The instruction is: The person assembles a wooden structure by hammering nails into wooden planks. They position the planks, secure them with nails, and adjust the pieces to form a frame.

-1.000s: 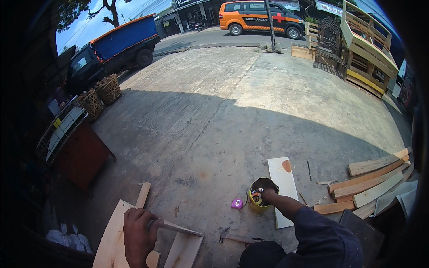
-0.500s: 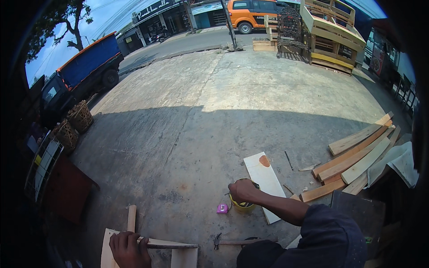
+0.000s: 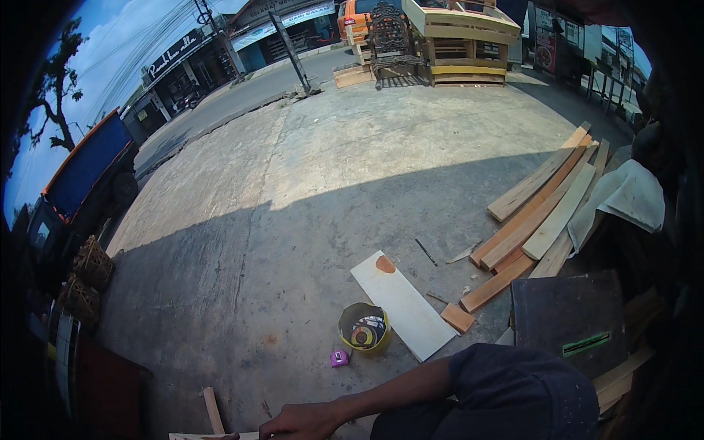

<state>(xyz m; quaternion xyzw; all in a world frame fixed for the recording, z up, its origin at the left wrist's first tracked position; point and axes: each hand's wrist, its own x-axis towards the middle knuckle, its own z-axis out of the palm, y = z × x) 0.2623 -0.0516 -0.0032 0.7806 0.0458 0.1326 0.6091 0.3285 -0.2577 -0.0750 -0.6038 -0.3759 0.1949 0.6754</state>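
At the lower edge my right hand (image 3: 299, 422) reaches leftward over pale wooden pieces (image 3: 192, 436). Its fingers are bent down and closed together; anything between them is hidden. Only a dark sliver of my left hand (image 3: 231, 437) shows at the wood, with its fingers cut off by the frame. A narrow wooden strip (image 3: 213, 411) sticks out beyond the pale pieces. Past my right forearm stands a yellow bucket (image 3: 342, 328) with dark and round items inside. Close by it lies a purple tape measure (image 3: 339, 358).
A white board (image 3: 411, 312) with a brown patch lies right of the bucket. Beside it are a small wood block (image 3: 458, 318), a thin dark rod (image 3: 426, 252) and several long planks (image 3: 539, 209). A dark case (image 3: 568, 315) sits at the right, a red-brown cabinet (image 3: 110, 392) at the left.
My right hand has left the bucket and come down to the wood at the lower edge. The view has turned right and tilted, so my left hand is nearly out of frame and the hammer no longer shows.
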